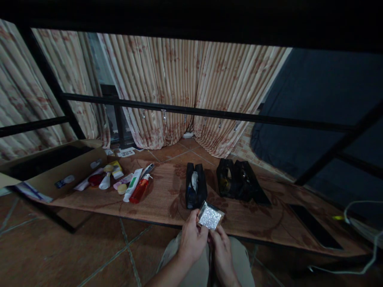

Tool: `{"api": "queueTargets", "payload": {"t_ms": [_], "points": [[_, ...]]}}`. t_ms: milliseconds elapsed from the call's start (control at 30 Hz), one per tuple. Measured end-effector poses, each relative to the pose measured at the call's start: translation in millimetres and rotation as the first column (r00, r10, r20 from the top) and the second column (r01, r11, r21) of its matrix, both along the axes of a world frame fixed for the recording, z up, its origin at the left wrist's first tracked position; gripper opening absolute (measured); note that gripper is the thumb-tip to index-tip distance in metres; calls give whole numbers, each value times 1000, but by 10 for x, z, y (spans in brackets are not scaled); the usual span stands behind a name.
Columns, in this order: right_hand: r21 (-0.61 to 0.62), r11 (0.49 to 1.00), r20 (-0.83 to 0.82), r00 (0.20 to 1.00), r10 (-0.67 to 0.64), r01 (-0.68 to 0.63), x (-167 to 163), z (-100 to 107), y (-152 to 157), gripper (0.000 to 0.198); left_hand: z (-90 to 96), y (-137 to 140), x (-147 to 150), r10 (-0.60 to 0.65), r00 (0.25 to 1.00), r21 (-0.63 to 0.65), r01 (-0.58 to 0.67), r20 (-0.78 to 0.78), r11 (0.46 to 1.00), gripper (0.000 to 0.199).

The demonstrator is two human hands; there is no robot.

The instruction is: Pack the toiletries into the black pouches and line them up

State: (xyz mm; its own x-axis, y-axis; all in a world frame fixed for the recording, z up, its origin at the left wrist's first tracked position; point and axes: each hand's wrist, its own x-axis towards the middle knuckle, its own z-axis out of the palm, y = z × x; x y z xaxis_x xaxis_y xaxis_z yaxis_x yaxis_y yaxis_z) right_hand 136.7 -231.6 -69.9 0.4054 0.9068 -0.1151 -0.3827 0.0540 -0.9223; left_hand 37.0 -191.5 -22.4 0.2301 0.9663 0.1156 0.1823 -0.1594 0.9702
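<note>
While the left hand (193,235) grips the left edge of a glittery silver square (210,216), the right hand (220,241) holds its lower edge. The square is above the bench's (167,195) near edge; black pouch (189,187) at its 11 o'clock, red pump bottle (139,191) at 10.

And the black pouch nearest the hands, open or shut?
Open: the pouch has its top parted, and a pale item shows between its dark sides.
</note>
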Motion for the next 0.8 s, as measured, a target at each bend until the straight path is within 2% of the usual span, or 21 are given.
{"api": "queueTargets", "payload": {"t_ms": [167,300,533,800], "points": [[-31,999,-9,1000,-17,17,1,-39,10,38,3,-3,4,5,1000,3,-5,17,1000,34],[-33,998,26,998,-52,53,-5,-11,3,42,-6,0,3,8,1000,10,-8,17,1000,35],[-58,998,47,998,-34,37,-1,42,-3,43,-20,-2,6,2,1000,16,-2,20,1000,33],[-34,999,58,998,-11,13,16,-5,-20,35,9,-6,-12,-18,1000,17,18,20,1000,32]]}}
